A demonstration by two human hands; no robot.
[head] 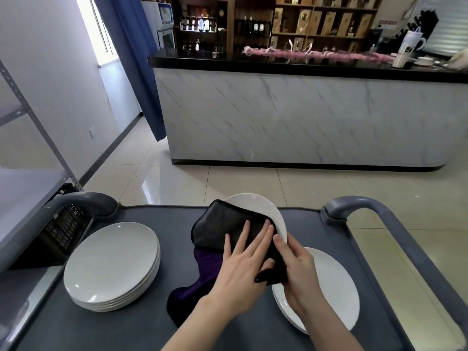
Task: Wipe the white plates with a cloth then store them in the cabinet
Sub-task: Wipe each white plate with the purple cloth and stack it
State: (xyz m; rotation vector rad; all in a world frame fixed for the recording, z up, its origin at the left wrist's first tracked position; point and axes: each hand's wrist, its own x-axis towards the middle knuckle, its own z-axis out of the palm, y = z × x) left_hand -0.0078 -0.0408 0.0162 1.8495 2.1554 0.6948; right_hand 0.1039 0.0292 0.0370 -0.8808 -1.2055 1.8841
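- Lower centre of frame: left hand (240,269) presses straight fingers flat on the cloth (225,224) over the tilted plate (253,202);
- right hand (301,269) grips its rim;
- best wiped with even pressure, steady grip.

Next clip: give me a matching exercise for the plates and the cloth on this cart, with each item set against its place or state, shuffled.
Things:
1. held plate
2. left stack of plates
3. cloth
4. right plates

Places or states:
A. flat on the cart, beneath the right hand
B. pressed by the straight fingers of the left hand
C. tilted up, off the cart
D. untouched, on the cart's left side

Pairs: 1-C, 2-D, 3-B, 4-A
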